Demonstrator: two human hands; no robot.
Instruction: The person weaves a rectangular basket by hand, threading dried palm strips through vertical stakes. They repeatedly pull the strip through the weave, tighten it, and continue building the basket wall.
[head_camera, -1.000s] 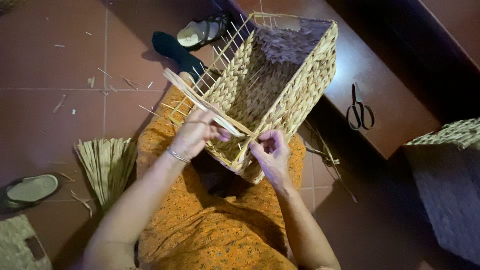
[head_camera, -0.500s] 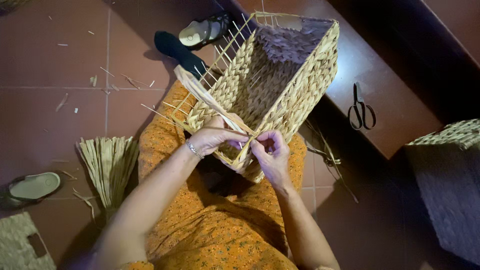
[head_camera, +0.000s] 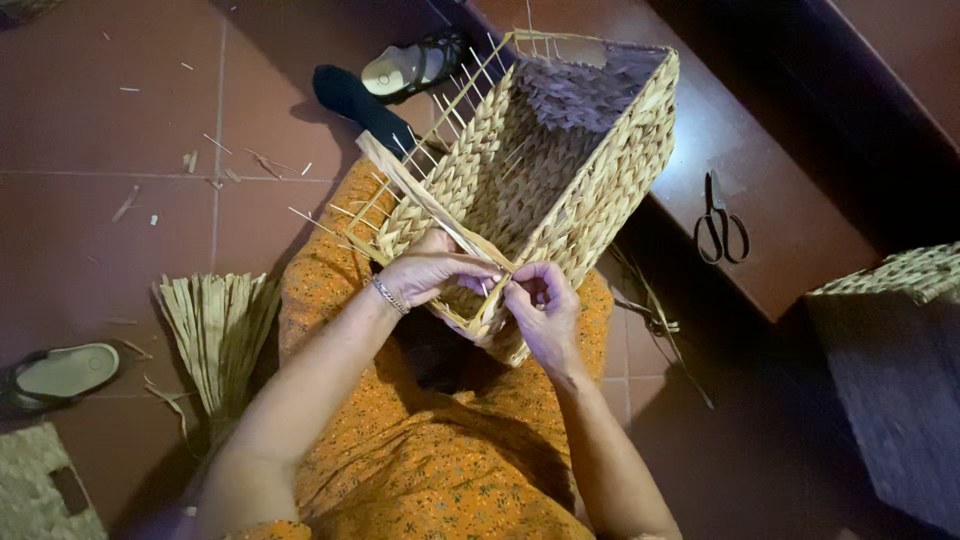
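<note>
A rectangular woven straw basket (head_camera: 590, 170) rests tilted on my lap, its open side facing me, thin sticks jutting from its left rim. My left hand (head_camera: 430, 272), a bracelet at its wrist, pinches a flat pale straw strand (head_camera: 425, 200) at the basket's near corner. My right hand (head_camera: 540, 305) is closed on the same strand and the corner's rim, right beside the left. The fingertips of both hands nearly touch. The strand runs up and left along the rim.
Black scissors (head_camera: 720, 222) lie on a brown step at the right. A bundle of straw strips (head_camera: 220, 330) lies on the tiled floor at my left. Sandals (head_camera: 410, 65) (head_camera: 60, 372) sit on the floor. Another woven basket (head_camera: 885, 360) stands at the right edge.
My left hand has moved right and down along the rim to meet the right hand at the corner. The straw strand has swung with it. The basket barely shifted.
</note>
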